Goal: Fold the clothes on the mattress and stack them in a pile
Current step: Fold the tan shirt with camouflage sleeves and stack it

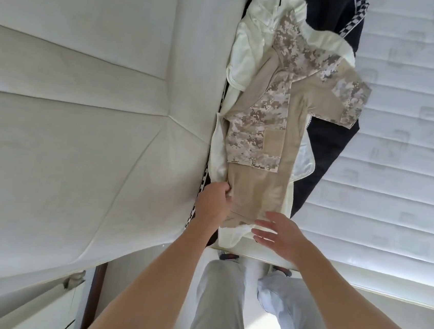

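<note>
Left hand (213, 200) pinches the near-left hem of the tan camo shirt (268, 153). The shirt lies on top of a cream garment (245, 49) and a dark checker-trimmed one (324, 154) on the mattress (401, 130). I judge the shirt light, limp and wrinkle-prone; best grasped at its hem corners. Right hand (279, 236) hovers near the hem with fingers spread, holding nothing.

No words, labels, brands or numbers can be read anywhere. The mattress (409, 109) bears only faint stitched square motifs — shapes, not letters. The dark garment (327, 146) carries a checkered band — pattern only.
</note>
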